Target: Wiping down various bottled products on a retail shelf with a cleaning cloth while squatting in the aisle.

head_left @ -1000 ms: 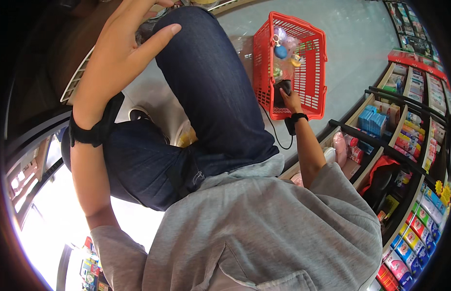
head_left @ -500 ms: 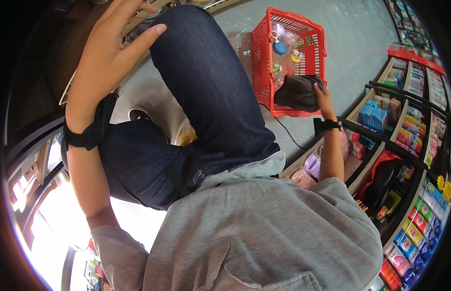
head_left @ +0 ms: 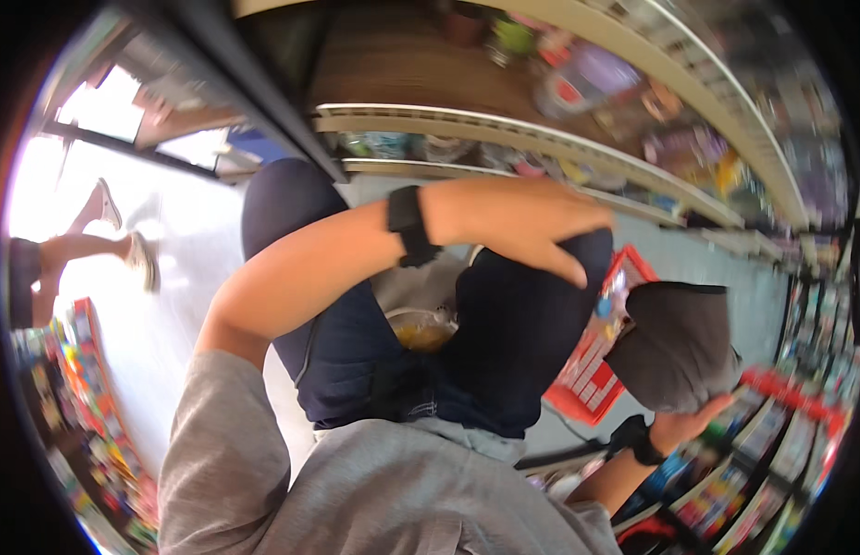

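Observation:
My right hand (head_left: 691,424) holds up a dark grey cloth cap (head_left: 675,347), gripping its lower edge with most of the fingers hidden behind it. The cap hangs in front of part of a red plastic basket (head_left: 587,381) on the floor, which has small colourful items in it. Across my body reaches my left arm, with a black band at the wrist. My left hand (head_left: 532,227) is at my right knee, palm down, thumb apart and fingers stretched out, holding nothing; its fingertips are slightly blurred.
Shelves (head_left: 541,139) with packaged goods stand close in front. More stocked racks (head_left: 726,481) are at the lower right, and a colourful display (head_left: 97,388) at the left. Another person's legs (head_left: 124,245) show at the far left. Something yellow (head_left: 422,335) lies between my legs.
My view and body have turned toward the shelves. My right hand has lifted the cap from over the basket. My left hand has come across from the upper left to my right knee.

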The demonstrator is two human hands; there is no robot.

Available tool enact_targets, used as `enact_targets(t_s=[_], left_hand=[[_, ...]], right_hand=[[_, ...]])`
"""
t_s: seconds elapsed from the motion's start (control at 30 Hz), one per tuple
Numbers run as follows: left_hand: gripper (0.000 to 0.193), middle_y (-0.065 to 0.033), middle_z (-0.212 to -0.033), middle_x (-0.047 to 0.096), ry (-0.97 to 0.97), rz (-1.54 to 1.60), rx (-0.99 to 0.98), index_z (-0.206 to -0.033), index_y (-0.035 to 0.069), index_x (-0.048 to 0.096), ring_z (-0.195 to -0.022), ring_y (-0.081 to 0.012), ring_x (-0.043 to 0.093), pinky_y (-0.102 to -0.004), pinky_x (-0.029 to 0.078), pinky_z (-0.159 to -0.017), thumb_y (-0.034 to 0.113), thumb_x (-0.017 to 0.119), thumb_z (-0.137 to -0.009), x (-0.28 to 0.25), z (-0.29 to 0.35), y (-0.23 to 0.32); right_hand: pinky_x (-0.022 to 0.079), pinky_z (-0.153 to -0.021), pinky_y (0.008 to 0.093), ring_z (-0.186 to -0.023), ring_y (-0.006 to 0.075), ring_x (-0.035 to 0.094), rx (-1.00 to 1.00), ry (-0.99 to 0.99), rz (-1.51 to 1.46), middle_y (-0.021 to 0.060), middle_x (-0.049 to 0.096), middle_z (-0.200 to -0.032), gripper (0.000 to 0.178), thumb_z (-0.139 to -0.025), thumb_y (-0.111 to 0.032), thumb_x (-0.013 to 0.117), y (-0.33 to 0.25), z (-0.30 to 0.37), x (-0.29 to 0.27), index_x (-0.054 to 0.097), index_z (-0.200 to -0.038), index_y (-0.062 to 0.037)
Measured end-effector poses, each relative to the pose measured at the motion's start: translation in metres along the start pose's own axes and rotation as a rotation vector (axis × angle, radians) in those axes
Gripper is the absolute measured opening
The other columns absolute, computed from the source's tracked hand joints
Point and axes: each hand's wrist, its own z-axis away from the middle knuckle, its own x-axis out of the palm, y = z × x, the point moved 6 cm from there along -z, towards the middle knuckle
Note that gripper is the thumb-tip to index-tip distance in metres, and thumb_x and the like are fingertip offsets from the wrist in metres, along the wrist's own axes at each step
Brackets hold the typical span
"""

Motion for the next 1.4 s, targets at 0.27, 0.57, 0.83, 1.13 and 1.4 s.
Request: enact_targets(t_s=[0.27,0.57,0.83,1.13,1.4], left_hand=[[0.092,-0.0224,-0.129,0.052,0.436,0.978,-0.080,-0.137,-0.008,0.036,-0.119,-0.0237,0.052,-0.0342,0.045,-0.097,0.060,0.065,-0.083,-0.043,0.024,-0.015],[0.047,-0.0311,-0.113,0.061,1.412,0.831,-0.819,-0.121,-0.013,0.047,-0.111,-0.0424,0.058,-0.0417,0.048,-0.094,0.014,0.053,-0.082,-0.098,0.118,-0.103],[0.056,-0.0308,-0.119,0.058,1.443,0.923,-0.779,-0.129,-0.014,0.030,-0.115,-0.0415,0.056,-0.0405,0.048,-0.095,0.015,0.050,-0.086,-0.106,0.137,-0.104],[0.053,-0.0347,-0.113,0.058,1.428,0.675,-0.826,-0.125,-0.014,0.035,-0.108,-0.0439,0.059,-0.0422,0.050,-0.091,0.017,0.052,-0.085,-0.118,0.146,-0.107],[0.041,-0.0304,-0.111,0.057,1.328,0.025,-0.435,-0.115,-0.004,0.055,-0.106,-0.0449,0.054,-0.0471,0.044,-0.088,0.031,0.053,-0.094,-0.124,0.137,-0.073]], right_hand=[[0.021,-0.115,0.0415,-0.138,0.0268,0.034,0.314,-0.867,0.891,0.0147,0.034,-0.150,0.085,-0.082,-0.023,0.073,0.100,-0.114,0.195,0.025,-0.148,0.0021],[0.049,-0.081,0.0402,-0.093,0.0380,0.063,-0.812,-0.771,1.634,0.0210,0.066,-0.107,0.035,-0.084,-0.018,0.064,0.201,-0.249,0.330,0.061,-0.113,0.0007],[0.048,-0.083,0.0496,-0.097,0.0438,0.062,-1.266,-0.435,1.793,0.0257,0.062,-0.114,0.058,-0.086,-0.042,0.065,0.254,-0.327,0.364,0.053,-0.126,-0.0016],[0.042,-0.096,0.0469,-0.109,0.0405,0.056,-1.153,-0.287,1.530,0.0250,0.058,-0.121,0.078,-0.071,-0.039,0.083,0.248,-0.293,0.353,0.050,-0.128,0.0028],[0.041,-0.104,0.0380,-0.123,0.0258,0.050,-0.503,-0.374,0.725,0.0167,0.050,-0.134,0.079,-0.069,0.000,0.081,0.232,-0.249,0.324,0.041,-0.137,0.0017]])
